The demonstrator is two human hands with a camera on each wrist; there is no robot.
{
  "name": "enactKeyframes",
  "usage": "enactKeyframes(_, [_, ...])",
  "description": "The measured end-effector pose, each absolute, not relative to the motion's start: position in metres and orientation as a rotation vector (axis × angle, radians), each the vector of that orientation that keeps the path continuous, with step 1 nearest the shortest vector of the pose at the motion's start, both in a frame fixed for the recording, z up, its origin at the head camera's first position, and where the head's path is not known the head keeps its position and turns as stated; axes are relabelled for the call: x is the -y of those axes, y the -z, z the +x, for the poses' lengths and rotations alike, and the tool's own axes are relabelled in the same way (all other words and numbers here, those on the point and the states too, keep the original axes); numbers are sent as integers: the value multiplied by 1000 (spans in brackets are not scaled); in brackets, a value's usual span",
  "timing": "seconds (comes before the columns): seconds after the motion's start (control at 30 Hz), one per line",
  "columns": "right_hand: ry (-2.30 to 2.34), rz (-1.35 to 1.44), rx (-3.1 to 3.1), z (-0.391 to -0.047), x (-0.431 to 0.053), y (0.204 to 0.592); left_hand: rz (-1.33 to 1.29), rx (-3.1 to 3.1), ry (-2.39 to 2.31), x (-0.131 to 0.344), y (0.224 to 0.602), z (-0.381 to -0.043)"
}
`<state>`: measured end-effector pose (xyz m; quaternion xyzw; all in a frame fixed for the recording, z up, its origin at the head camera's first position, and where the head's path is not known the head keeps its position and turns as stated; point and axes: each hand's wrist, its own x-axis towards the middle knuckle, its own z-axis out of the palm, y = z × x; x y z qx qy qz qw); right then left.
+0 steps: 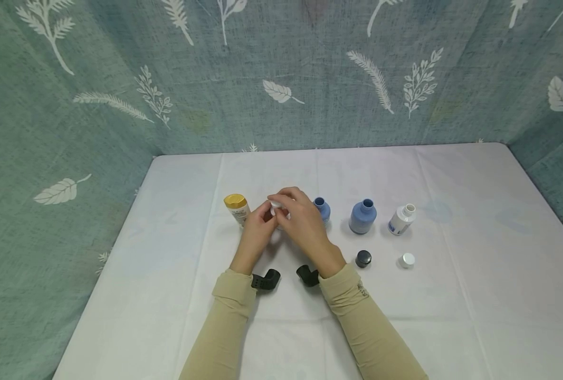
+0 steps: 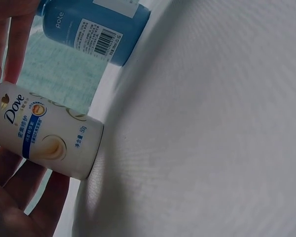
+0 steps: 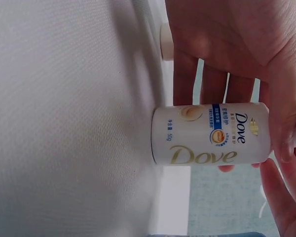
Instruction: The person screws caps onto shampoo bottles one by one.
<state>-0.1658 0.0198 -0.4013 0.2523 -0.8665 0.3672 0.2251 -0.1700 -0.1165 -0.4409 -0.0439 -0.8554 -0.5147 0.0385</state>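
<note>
Both hands meet over a small white Dove bottle (image 2: 49, 131), which stands upright and is mostly hidden by them in the head view. My left hand (image 1: 256, 232) holds its body; in the right wrist view its fingers pass behind the bottle (image 3: 207, 133) and its thumb lies near the neck. At the top, my right hand (image 1: 305, 219) pinches the white cap (image 1: 275, 205) between thumb and fingers. Close on the right stands a blue bottle (image 1: 323, 210) with an uncovered neck, partly behind the right hand. A white bottle with a yellow cap (image 1: 236, 201) stands left of the left hand.
Farther right are a second uncapped blue bottle (image 1: 362, 217) and an uncapped white bottle (image 1: 401, 220). A black cap (image 1: 363, 258) and a white cap (image 1: 407, 260) lie in front of them. Leaf-patterned cloth (image 1: 281, 116) hangs behind the white-covered table (image 1: 167, 295).
</note>
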Motion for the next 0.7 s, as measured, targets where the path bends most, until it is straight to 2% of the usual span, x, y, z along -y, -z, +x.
enactKeyframes(0.3, [-1057, 611, 2405, -166, -17, 403, -205, 2556, 1664, 116, 440, -170])
enactKeyframes(0.7, [-1051, 674, 2393, -165, -18, 401, -134, 2606, 1609, 116, 440, -170])
